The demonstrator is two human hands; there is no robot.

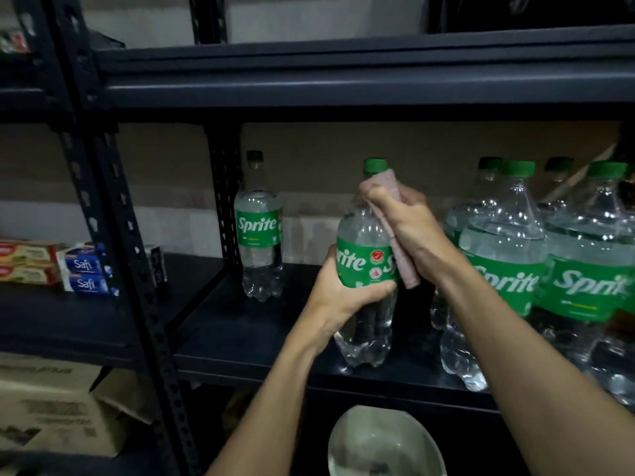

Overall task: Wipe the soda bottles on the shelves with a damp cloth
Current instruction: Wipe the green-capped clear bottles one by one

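Bare forearms reach to a dark shelf (240,324), where both hands work on one Sprite bottle (360,235).

Left hand (347,293) grips the bottle around its green label, fingers curled. Right hand (409,228) closes around a pink cloth (388,187), pressing it to the neck just under the cap. The bottle stands near upright at the shelf's front edge. More bottles (508,255) crowd the right side, and a single one (259,228) stands at the back left. A metal bowl (385,441) sits below.
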